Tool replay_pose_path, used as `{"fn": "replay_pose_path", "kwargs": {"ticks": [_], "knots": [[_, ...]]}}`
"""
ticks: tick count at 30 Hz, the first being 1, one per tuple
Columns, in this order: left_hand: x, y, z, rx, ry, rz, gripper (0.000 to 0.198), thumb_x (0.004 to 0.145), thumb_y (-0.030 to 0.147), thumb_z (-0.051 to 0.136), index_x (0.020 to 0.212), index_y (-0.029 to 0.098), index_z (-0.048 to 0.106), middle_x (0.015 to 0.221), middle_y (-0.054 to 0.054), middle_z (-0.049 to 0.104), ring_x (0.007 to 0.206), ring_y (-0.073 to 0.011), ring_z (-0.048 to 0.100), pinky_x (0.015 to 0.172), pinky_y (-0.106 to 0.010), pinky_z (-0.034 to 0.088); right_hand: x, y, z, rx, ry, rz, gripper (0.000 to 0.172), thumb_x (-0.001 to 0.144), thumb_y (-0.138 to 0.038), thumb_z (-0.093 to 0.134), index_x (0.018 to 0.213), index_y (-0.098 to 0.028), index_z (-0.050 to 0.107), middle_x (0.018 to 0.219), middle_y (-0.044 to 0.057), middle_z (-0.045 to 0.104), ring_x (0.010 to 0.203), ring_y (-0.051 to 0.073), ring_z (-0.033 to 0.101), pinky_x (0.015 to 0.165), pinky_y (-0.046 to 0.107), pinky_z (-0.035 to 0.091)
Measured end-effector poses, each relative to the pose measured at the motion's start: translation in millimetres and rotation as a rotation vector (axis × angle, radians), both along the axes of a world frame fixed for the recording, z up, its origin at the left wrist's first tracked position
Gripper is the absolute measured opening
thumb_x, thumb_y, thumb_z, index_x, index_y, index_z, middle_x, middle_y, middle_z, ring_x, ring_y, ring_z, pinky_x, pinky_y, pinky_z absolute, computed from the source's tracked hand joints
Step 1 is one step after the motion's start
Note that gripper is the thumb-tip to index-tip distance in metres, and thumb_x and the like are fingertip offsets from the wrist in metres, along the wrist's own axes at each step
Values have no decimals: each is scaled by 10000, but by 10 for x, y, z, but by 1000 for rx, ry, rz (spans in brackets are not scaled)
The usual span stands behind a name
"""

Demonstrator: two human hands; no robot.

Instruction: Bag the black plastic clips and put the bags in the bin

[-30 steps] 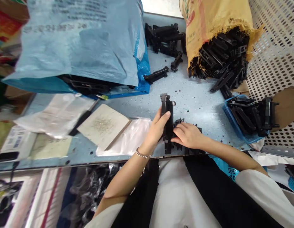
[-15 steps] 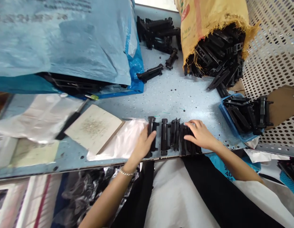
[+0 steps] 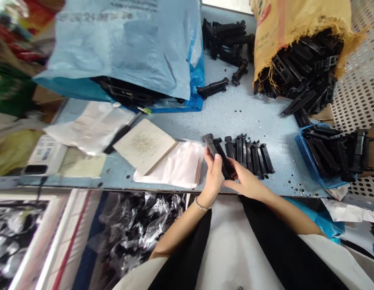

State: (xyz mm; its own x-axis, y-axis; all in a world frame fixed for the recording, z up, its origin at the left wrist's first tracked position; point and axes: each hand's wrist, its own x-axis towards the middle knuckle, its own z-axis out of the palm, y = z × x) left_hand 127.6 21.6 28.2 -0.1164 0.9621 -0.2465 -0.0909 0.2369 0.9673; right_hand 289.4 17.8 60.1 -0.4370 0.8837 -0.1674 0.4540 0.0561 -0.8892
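My left hand (image 3: 213, 176), with a beaded bracelet at the wrist, is closed around a long black plastic part (image 3: 211, 144), held tilted near the table's front edge. A second dark piece seems to lie against it, but I cannot tell where one ends. My right hand (image 3: 246, 182) grips the lower end, thumb and fingers on either side. Just beyond my hands, several similar black parts (image 3: 255, 159) lie side by side in a row on the speckled blue tabletop (image 3: 232, 117).
At left lie a pale square board (image 3: 144, 145), thin white plastic bags (image 3: 182, 165) and a dark-handled tool (image 3: 120, 137). Behind stand a big blue bag (image 3: 129, 48) and a torn yellow sack (image 3: 271, 32) spilling black parts. A blue basket (image 3: 309, 157) of black parts sits at right.
My left hand has lifted and tilted a black part from the left of the row. My right hand has left the row's right end and joined it. The view has shifted left.
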Motion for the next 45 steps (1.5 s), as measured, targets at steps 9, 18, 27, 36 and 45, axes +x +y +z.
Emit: {"fn": "replay_pose_path", "kwargs": {"ticks": [9,18,27,36,45], "knots": [[-1243,-112,-173,264,938,-5,279,863,436,689,966,180,657,1103,-161,608,1099,-325,587,995,-493,489,-171,39,-261,-473,374,-254,496,771,-372,807,1213,-213,650,913,12,712,726,160,655,695,323,545],[-1480,70,-186,135,691,-159,164,936,315,547,843,206,628,894,-63,654,826,-214,624,808,-353,529,-544,112,-112,-613,726,-295,345,723,-425,838,919,-223,639,820,-21,650,726,149,667,670,292,522],[-1294,-60,-311,357,1078,-277,151,937,301,599,990,184,678,1129,-153,640,1013,-296,628,831,-404,552,-787,112,-163,-692,775,-310,390,721,-480,842,815,-222,565,863,-12,674,796,159,700,702,280,561],[-1466,147,-255,-23,447,-144,167,788,356,704,757,196,666,705,-19,654,641,-168,577,615,-294,460,-771,130,-158,-678,774,-327,400,721,-498,846,834,-228,573,819,-25,665,787,163,715,697,276,576],[-1505,148,-180,-144,205,-26,233,679,369,762,731,165,661,713,-18,678,648,-134,577,633,-272,437,-925,213,-129,-719,832,-311,383,714,-480,850,924,-216,669,956,24,742,879,201,735,745,312,610]]}}
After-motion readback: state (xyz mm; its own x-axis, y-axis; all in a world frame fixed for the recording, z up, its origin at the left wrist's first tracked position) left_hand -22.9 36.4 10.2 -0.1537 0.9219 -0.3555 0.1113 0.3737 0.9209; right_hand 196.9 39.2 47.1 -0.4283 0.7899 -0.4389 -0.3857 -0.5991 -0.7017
